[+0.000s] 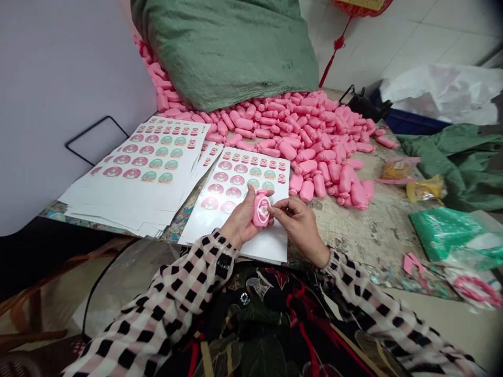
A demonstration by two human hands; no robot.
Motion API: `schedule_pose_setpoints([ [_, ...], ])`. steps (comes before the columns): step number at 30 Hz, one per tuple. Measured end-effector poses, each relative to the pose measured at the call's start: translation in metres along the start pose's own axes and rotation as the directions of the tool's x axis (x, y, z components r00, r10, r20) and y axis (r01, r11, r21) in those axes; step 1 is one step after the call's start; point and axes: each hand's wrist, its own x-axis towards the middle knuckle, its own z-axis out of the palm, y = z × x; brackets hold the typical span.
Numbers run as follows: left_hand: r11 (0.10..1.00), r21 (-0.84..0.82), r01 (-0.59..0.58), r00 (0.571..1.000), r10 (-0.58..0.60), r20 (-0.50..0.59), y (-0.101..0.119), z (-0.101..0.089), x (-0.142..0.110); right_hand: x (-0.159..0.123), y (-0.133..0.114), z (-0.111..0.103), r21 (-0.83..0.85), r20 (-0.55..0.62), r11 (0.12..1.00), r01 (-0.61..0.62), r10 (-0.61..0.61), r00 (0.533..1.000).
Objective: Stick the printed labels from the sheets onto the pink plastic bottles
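Observation:
A small pink bottle with an oval label on its front stands upright in my left hand, whose fingers are wrapped round it. The fingertips of my right hand are pinched together and touch the right edge of the label; whether they grip anything is too small to see. Beneath both hands lies a sticker sheet printed with pink and green labels. Behind it spreads a large heap of pink bottles.
More sticker sheets are stacked at the left. A green sack lies over the heap at the back. On the right are a yellow packet, a green plastic bag, pink-handled scissors and a blue bin.

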Motion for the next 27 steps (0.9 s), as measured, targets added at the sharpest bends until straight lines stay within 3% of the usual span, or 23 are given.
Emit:
schedule_pose_setpoints([
  [27, 0.998, -0.070, 0.003, 1.000, -0.005, -0.029, 0.0008, 0.0043, -0.0004, -0.0011, 0.0083, 0.0059, -0.073, -0.013, 0.997, -0.035, 0.034, 0.999],
])
